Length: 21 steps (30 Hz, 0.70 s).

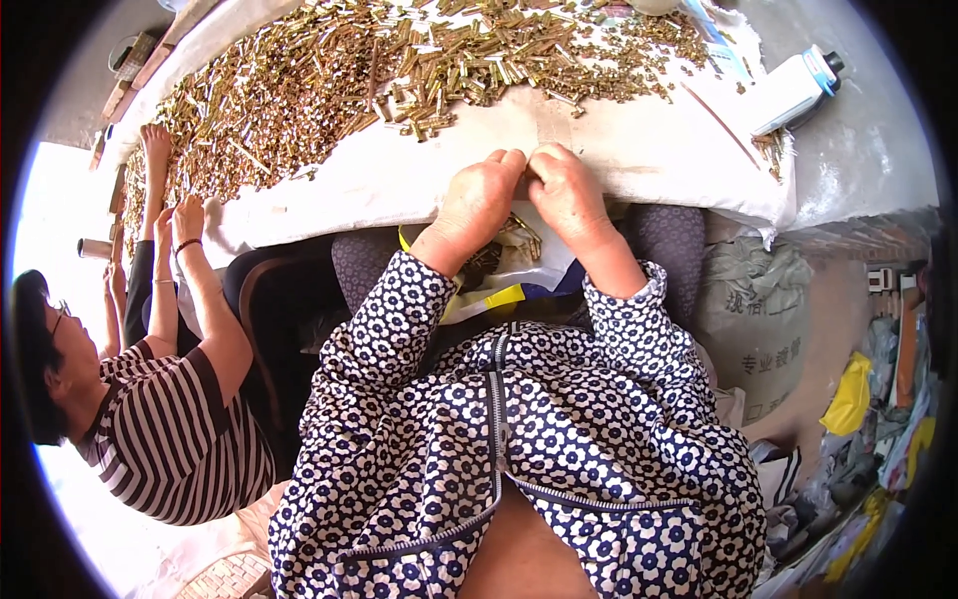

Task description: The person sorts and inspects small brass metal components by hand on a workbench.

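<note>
My left hand (481, 196) and my right hand (567, 192) meet fingertip to fingertip over the near edge of the cloth-covered table. Both are closed in a pinch, and whatever lies between the fingers is hidden or too small to name. Beyond them, a large heap of small brass-coloured metal tubes and bits (449, 70) spreads across the white cloth (479, 135). Below my hands, an open plastic bag (539, 278) on my lap holds several brass-coloured pieces (521, 240).
To the left sits another person in a striped shirt (165, 439), both hands at the heap. A white bottle with a dark cap (793, 92) lies at the far right, near a thin stick (720, 125). A grey-green sack (753, 319) and piled plastic bags (848, 394) fill the right side.
</note>
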Available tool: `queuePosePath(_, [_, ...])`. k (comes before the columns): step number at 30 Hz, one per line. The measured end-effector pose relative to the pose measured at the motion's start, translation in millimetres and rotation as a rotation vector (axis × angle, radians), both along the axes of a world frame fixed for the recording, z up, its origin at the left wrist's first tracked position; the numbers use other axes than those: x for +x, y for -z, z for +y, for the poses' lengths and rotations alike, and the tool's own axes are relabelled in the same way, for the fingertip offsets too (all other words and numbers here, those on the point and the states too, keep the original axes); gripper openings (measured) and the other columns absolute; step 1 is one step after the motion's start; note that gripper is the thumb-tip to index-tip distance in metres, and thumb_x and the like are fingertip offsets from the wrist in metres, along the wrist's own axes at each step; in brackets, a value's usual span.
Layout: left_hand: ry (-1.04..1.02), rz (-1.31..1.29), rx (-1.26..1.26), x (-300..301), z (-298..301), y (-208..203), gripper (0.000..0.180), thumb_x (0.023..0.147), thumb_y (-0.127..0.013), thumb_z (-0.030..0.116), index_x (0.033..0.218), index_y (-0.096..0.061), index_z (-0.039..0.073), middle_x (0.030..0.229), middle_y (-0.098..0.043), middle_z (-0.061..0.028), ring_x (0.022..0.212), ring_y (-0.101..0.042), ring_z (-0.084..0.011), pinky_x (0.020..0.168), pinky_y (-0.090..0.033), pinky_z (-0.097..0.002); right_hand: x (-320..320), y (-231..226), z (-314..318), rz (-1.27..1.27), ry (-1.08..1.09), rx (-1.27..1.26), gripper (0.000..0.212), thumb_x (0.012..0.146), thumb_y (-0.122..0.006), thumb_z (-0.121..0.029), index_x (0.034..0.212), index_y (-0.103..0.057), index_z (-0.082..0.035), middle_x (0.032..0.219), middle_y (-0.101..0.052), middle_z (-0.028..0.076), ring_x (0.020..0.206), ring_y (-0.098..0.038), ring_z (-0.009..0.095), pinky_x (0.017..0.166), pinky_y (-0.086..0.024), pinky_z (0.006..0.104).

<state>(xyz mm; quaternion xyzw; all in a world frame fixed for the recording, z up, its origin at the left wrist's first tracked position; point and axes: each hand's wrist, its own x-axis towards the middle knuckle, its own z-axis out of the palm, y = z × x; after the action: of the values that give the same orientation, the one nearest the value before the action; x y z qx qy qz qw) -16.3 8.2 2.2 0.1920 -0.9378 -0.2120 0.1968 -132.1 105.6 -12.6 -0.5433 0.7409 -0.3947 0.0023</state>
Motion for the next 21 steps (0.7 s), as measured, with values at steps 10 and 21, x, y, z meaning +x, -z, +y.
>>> queuePosePath(10, [-0.052,0.173,0.772,8,-17,9,0.015,0.094,-0.053,0.017,0.093,-0.056,0.002,0.076,-0.062,-0.0082,0.054,-0.058,-0.0145,0.047,-0.046,-0.0269,-70,20,-1,0.060,0.181,-0.034,0.019,0.075,-0.059,0.001,0.094,-0.062,-0.003,0.097,-0.061,0.012,0.085,-0.061,0.028,0.074,-0.051,0.0335])
queuePosePath(21, [-0.091,0.414,1.407,26,-12,5,0.018,0.099,-0.044,0.019,0.093,-0.054,0.006,0.079,-0.064,-0.0055,0.059,-0.057,-0.0088,0.050,-0.045,-0.0206,-89,26,-31,0.297,0.238,0.198,0.017,0.077,-0.060,-0.006,0.094,-0.063,-0.007,0.098,-0.060,0.011,0.092,-0.058,0.031,0.079,-0.049,0.0404])
